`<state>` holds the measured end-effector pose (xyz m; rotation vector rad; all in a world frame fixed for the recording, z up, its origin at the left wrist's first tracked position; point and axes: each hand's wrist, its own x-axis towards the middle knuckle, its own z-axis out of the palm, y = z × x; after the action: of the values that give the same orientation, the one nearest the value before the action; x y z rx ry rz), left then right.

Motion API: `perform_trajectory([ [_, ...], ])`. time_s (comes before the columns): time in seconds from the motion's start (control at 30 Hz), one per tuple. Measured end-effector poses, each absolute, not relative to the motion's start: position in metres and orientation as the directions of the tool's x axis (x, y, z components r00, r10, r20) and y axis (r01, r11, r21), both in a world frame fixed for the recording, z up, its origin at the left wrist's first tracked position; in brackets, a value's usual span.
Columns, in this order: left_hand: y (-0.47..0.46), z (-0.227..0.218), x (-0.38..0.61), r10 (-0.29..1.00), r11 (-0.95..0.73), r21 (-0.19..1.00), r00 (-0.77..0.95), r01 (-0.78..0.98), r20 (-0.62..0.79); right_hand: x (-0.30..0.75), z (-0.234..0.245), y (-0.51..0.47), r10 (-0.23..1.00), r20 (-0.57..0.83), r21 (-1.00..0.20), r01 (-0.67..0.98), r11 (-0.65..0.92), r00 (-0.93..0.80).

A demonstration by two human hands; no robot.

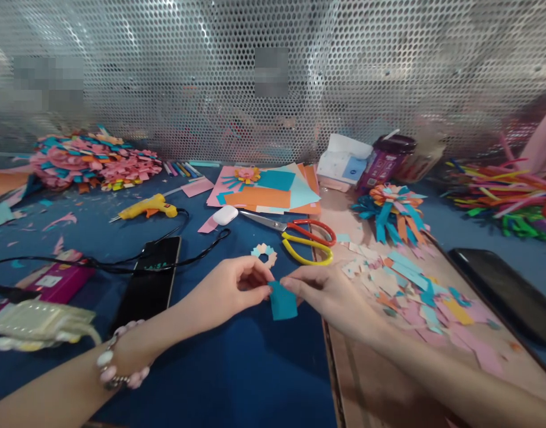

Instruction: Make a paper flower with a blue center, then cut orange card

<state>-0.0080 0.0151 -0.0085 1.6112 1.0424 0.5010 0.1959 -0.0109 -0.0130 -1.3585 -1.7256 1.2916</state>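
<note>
Both my hands pinch a small teal paper square (283, 301) above the blue table. My left hand (228, 291) grips its left top corner with thumb and fingers closed. My right hand (328, 292) holds its right top edge, fingers pressed together. Just beyond the hands lies a small paper ring (264, 253) of pink and blue bits. Scissors (302, 238) with red and yellow handles lie behind it, blades pointing left.
A yellow glue gun (147, 207), a black phone (150, 281), a cable and a white case (225, 214) lie to the left. Coloured paper sheets (273, 191), paper flowers (392, 209), scraps (415, 291), a tissue pack (345, 160), a jar and a second phone (508, 291) lie on the right. A perforated metal screen stands behind.
</note>
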Motion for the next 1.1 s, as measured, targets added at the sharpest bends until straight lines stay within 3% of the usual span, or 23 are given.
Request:
perform_trajectory([
  [0.13,0.014,-0.006,-0.009,0.818,-0.016,0.924,0.537,0.381,-0.208,0.199,-0.012,-0.012,0.936,-0.116,-0.911,0.41,0.032,-0.331],
  [0.27,0.014,-0.004,-0.01,0.833,0.004,0.919,0.507,0.394,-0.221,0.2,-0.015,-0.009,0.912,-0.158,-0.942,0.335,-0.024,-0.378],
  [0.4,0.015,-0.002,-0.009,0.843,0.021,0.922,0.49,0.386,-0.225,0.201,-0.017,-0.006,0.908,-0.164,-0.921,0.391,-0.001,-0.385],
  [0.6,0.017,0.0,-0.01,0.865,0.034,0.923,0.451,0.383,-0.219,0.201,-0.018,-0.006,0.852,-0.209,-0.968,0.227,-0.11,-0.48],
  [1.1,0.012,0.008,-0.014,0.889,-0.081,0.917,0.444,0.39,-0.11,0.199,-0.02,-0.01,0.892,-0.073,-0.945,0.317,0.081,-0.446],
])
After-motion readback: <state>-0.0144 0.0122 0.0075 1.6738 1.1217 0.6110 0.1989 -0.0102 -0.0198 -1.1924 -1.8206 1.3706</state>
